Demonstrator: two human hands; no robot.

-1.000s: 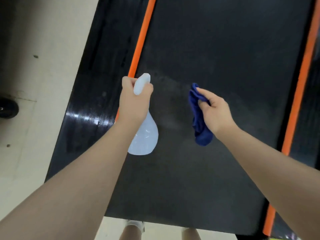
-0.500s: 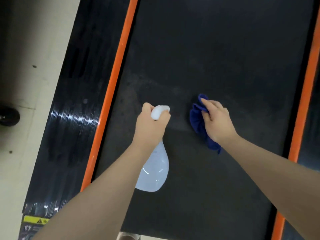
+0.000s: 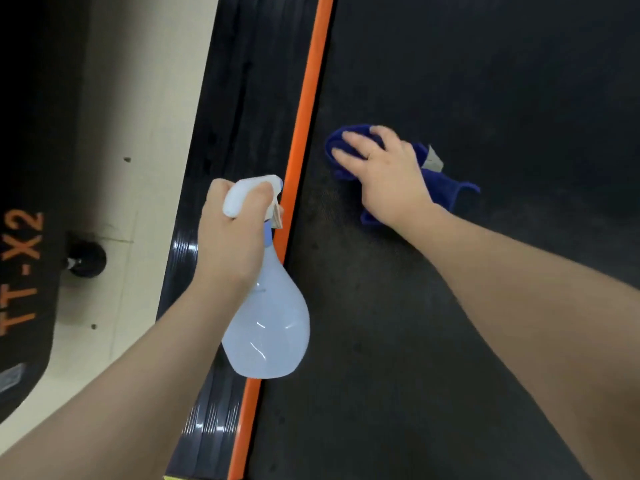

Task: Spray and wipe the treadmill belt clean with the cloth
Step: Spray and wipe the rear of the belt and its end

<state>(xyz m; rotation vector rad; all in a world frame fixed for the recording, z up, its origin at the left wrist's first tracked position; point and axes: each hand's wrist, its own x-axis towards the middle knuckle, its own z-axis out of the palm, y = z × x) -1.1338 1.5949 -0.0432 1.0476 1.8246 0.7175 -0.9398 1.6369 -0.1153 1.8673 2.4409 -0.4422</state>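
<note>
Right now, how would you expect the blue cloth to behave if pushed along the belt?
The blue cloth looks floppy: it lies bunched under the right hand, so it would probably crumple. On the textured belt it likely drags rather than slides.

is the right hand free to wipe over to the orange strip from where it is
Probably yes: the right hand presses the blue cloth on the belt beside the orange strip, with bare belt between.

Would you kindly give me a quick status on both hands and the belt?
Left hand grips translucent plastic spray bottle. Right hand presses blue cloth flat on black treadmill belt, beside orange side strip. Nothing in the way.
</note>
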